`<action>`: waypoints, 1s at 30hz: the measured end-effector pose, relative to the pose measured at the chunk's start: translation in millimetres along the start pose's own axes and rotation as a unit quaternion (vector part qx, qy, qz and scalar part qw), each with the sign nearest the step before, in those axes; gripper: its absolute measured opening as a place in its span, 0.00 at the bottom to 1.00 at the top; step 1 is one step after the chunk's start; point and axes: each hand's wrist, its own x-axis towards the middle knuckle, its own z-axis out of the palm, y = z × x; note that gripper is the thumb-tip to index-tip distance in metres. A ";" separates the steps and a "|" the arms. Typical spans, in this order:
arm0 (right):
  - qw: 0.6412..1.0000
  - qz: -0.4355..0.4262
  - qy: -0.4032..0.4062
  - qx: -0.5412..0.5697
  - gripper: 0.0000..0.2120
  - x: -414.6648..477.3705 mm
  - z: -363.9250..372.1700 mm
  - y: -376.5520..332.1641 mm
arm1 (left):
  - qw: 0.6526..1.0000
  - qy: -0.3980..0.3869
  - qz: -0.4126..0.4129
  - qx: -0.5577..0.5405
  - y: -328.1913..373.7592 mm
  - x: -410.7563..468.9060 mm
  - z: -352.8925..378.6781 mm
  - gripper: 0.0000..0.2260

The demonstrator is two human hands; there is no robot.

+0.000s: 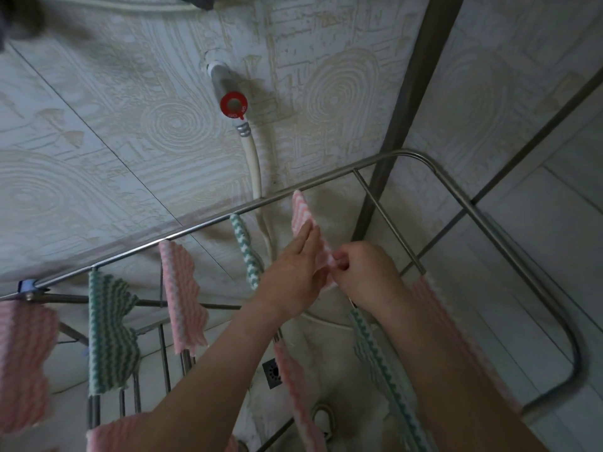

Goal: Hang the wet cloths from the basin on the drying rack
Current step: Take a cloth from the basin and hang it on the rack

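Observation:
A steel drying rack [385, 158] fills the lower half of the view. A pink-and-white striped cloth [301, 212] hangs over one of its rods near the far rail. My left hand [295, 269] lies flat against that cloth with straight fingers. My right hand [362, 270] pinches the cloth's near edge between thumb and fingers. Several other pink and green striped cloths hang on the rack, among them a green one [246, 246] just left of my hands and a pink one [182, 288] further left. The basin is not in view.
A wall tap with a red ring [233, 104] and a white hose [254, 164] sits on the patterned tile wall behind the rack. A dark metal post [411, 102] rises at the right. A floor drain [272, 373] shows below the rods.

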 end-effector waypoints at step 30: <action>0.983 0.051 -0.019 0.173 0.08 -114.1 71.3 -35.0 | 0.999 0.047 -0.016 -0.016 3.5 -158.6 4.1 0.16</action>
